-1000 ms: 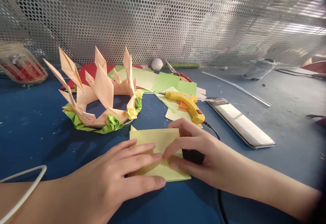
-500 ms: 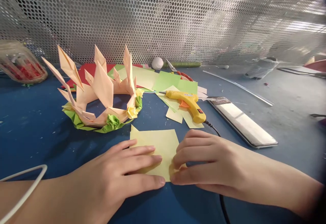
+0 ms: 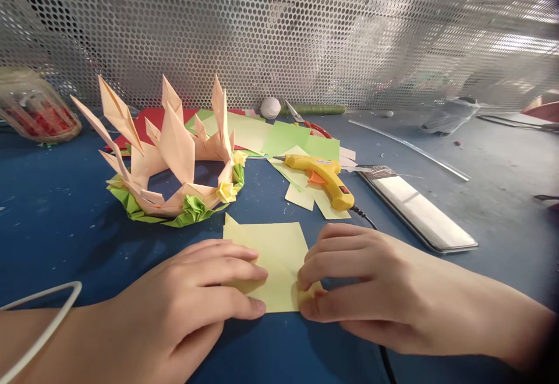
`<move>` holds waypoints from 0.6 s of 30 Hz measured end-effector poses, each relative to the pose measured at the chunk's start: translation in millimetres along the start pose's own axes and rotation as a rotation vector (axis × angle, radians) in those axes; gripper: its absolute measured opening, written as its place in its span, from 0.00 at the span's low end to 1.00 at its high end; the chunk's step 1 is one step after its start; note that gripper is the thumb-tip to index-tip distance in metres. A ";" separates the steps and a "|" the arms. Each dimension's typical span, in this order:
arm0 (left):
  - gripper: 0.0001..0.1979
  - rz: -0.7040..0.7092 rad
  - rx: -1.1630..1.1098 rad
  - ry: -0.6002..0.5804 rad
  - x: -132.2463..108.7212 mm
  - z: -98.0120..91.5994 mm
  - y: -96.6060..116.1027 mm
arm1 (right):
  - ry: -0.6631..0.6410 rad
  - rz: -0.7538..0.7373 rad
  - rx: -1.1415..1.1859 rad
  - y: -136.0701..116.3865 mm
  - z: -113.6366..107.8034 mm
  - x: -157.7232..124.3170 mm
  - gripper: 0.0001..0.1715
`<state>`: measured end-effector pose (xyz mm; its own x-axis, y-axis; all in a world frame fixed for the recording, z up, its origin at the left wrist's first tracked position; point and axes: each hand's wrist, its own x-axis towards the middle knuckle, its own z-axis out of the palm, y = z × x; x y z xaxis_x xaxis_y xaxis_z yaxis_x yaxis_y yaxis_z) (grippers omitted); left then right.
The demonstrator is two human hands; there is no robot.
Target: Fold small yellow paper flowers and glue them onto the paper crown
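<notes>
A pale yellow sheet of paper (image 3: 273, 256) lies on the blue table (image 3: 56, 221) in front of me. My left hand (image 3: 192, 302) lies on its left part, fingers stretched and pressing it flat. My right hand (image 3: 349, 279) pinches the sheet's lower right corner between thumb and fingers. Behind the sheet stands a folded peach paper crown (image 3: 170, 151) with green and yellow paper trim.
A yellow glue gun (image 3: 323, 177) rests on loose green and yellow sheets (image 3: 288, 139), its black cord running under my right hand. A phone (image 3: 414, 209) lies to the right. Scissors (image 3: 305, 123), a white ball (image 3: 269, 108) and a perforated metal screen (image 3: 305, 28) are behind. A white wire loop (image 3: 39, 326) is at bottom left.
My right hand slid from the middle of the sheet to its lower right corner and pinched it. My left fingers drew back slightly to the left.
</notes>
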<state>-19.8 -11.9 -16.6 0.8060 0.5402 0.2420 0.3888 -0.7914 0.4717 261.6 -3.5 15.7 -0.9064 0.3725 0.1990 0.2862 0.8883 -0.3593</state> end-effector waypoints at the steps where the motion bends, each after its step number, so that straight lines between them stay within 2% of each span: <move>1: 0.22 0.005 0.010 -0.003 -0.9 -0.4 0.5 | 0.011 -0.001 0.000 -0.7 0.0 0.1 0.16; 5: 0.21 0.032 0.052 -0.015 -4.9 -2.4 2.3 | 0.038 0.003 0.027 -3.0 -0.5 2.0 0.18; 11: 0.22 0.051 0.060 -0.006 -3.9 -2.2 1.8 | 0.039 0.035 0.099 -3.3 -2.3 0.4 0.16; 15: 0.24 0.023 0.052 0.008 -1.6 -1.6 2.7 | 0.053 0.069 0.171 -2.0 -0.9 0.1 0.16; 18: 0.21 -0.041 0.049 0.029 -0.4 -0.9 4.7 | 0.037 0.114 0.229 0.2 2.0 3.7 0.13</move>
<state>-18.7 -15.5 -13.7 0.7757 0.5802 0.2485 0.4433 -0.7810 0.4399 257.7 -2.6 14.5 -0.8592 0.4798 0.1776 0.3036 0.7576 -0.5779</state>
